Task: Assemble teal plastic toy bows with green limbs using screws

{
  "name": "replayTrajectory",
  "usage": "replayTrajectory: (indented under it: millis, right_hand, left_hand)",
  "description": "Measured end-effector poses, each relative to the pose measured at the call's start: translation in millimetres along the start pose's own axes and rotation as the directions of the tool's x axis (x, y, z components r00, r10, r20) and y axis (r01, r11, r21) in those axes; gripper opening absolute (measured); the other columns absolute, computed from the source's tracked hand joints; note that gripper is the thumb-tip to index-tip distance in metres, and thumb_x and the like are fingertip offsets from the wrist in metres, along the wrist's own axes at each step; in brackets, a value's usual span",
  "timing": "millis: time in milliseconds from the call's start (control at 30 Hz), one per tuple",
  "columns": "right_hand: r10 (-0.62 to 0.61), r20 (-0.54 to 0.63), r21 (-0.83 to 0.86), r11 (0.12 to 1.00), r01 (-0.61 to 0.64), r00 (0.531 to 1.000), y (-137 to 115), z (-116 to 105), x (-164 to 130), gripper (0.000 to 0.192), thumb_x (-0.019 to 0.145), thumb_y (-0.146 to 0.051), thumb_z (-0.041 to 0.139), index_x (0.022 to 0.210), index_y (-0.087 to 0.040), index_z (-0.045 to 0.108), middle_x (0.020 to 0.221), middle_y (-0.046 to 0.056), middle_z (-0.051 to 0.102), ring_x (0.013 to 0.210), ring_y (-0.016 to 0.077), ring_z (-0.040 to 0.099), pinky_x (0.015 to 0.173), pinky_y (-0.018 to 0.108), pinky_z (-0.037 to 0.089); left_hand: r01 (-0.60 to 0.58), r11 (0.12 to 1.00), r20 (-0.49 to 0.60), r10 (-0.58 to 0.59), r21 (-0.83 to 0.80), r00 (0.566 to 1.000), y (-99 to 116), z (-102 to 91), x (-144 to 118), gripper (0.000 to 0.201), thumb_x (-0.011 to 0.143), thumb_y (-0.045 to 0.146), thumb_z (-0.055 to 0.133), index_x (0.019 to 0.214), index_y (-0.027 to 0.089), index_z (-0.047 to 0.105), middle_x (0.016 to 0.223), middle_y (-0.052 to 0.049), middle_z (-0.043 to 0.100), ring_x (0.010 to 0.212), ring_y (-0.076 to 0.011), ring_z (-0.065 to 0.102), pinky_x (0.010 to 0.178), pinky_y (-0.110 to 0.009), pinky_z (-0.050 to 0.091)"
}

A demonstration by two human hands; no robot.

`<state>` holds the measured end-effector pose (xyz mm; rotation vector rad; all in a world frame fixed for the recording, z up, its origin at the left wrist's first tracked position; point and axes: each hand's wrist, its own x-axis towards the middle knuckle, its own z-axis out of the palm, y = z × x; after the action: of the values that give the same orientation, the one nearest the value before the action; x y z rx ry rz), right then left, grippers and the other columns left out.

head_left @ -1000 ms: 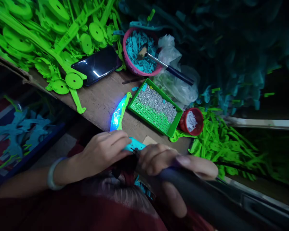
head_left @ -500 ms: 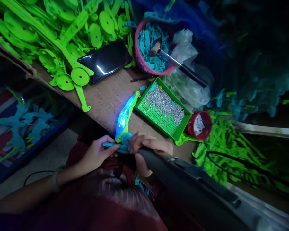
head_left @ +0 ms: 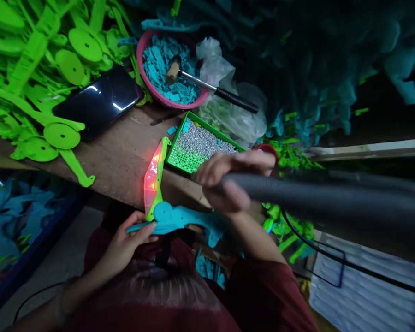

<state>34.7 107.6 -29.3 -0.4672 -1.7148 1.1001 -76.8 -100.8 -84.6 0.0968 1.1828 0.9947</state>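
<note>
My left hand (head_left: 127,240) holds a teal plastic toy (head_left: 180,220) by its left end, over my lap at the table's front edge. A green blade-shaped part (head_left: 152,180) sticks up from the toy and glows red. My right hand (head_left: 228,180) is closed around a long dark grey tool (head_left: 318,198) that runs off to the right. The tool's tip sits over the near corner of a green tray (head_left: 180,159) of small silver screws.
A pink bowl (head_left: 148,87) of teal pieces holds a small hammer (head_left: 207,86). A black phone (head_left: 98,102) lies on the wooden table (head_left: 121,152) among green plastic discs and strips (head_left: 60,136). A clear bag (head_left: 228,115) and red cup (head_left: 268,148) sit behind the tray.
The toy's light went from blue to red. My right hand lifted the tool off the toy and moved up toward the screw tray. My left hand keeps the toy.
</note>
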Motion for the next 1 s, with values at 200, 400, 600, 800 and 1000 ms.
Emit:
replayTrajectory:
  millis: [200,400,600,800,1000]
  right_hand:
    - [0.008,-0.257,0.089,0.996,0.016,0.966,50.9,-16.7,22.1,0.023,0.082,-0.031,0.059,0.104,-0.030,0.050,0.054,-0.010,0.046,0.044,0.0114,0.046,0.041,0.023,0.043]
    - [0.031,-0.164,0.087,0.996,-0.017,0.986,53.1,-15.5,12.2,0.025,0.083,-0.037,0.061,0.104,-0.032,0.048,0.053,-0.011,0.046,0.042,0.0119,0.048,0.043,0.025,0.044]
    - [0.054,-0.174,0.033,0.998,-0.048,0.983,51.0,-16.1,13.2,0.025,0.082,-0.038,0.061,0.102,-0.033,0.046,0.053,-0.010,0.047,0.042,0.0138,0.048,0.041,0.027,0.043]
    - [0.094,-0.184,0.062,0.995,-0.084,0.979,46.9,-13.2,12.6,0.029,0.082,-0.044,0.062,0.100,-0.032,0.043,0.053,-0.011,0.046,0.044,0.0121,0.048,0.046,0.025,0.045]
    - [0.086,-0.140,0.102,0.992,-0.072,0.986,55.5,-14.0,12.2,0.024,0.085,-0.040,0.063,0.100,-0.031,0.046,0.056,-0.011,0.048,0.048,0.0101,0.049,0.048,0.023,0.044]
  left_hand:
    - [-0.011,0.980,-0.051,0.021,0.198,0.998,6.5,2.6,-5.0,0.040,0.078,0.056,0.072,0.082,0.018,0.062,0.074,0.001,0.062,0.070,-0.0130,0.059,0.064,-0.020,0.046]
    - [-0.007,0.971,-0.102,0.032,0.241,0.994,15.8,9.5,-6.6,0.042,0.073,0.058,0.074,0.077,0.018,0.062,0.065,0.002,0.060,0.061,-0.0126,0.055,0.056,-0.020,0.040]
    - [0.009,0.981,-0.113,0.013,0.194,0.993,8.3,5.7,-7.3,0.042,0.072,0.058,0.076,0.082,0.019,0.064,0.071,-0.001,0.068,0.069,-0.0169,0.065,0.065,-0.024,0.048]
    - [0.002,0.993,-0.038,-0.006,-0.114,0.999,-5.4,7.9,-4.1,0.045,0.076,0.061,0.074,0.090,0.018,0.066,0.087,-0.005,0.073,0.085,-0.0217,0.069,0.078,-0.033,0.057]
    - [-0.061,0.962,-0.125,0.029,-0.266,0.992,-13.3,11.5,-2.3,0.051,0.069,0.058,0.081,0.092,0.013,0.071,0.091,-0.011,0.075,0.089,-0.0280,0.071,0.081,-0.044,0.060]
